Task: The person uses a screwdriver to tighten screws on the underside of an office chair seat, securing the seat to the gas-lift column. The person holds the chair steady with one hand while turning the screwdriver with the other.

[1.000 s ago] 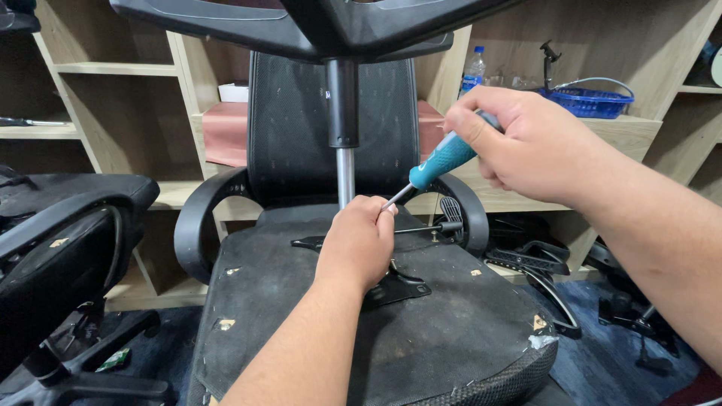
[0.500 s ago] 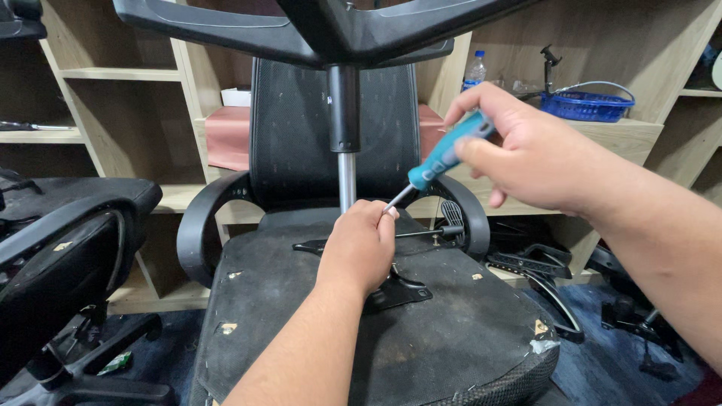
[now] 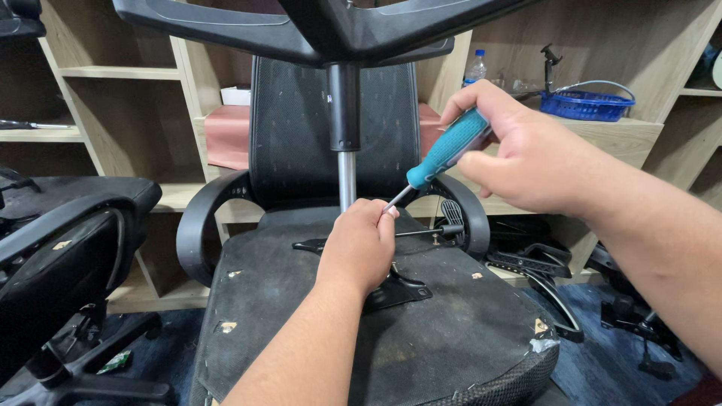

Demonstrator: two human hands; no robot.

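The left hand (image 3: 361,248) is covering the screwdriver (image 3: 444,154) tip and whatever it is meeting on the seat plate (image 3: 398,289). The top edge is cropping the chair base (image 3: 316,26), and the near seat corner is running out of view.

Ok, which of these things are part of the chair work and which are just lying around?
In use:
- right hand gripping the teal-handled screwdriver
- left hand at the screwdriver's tip
- upturned office chair
- its gas cylinder

Lying about:
- blue basket
- water bottle
- second chair
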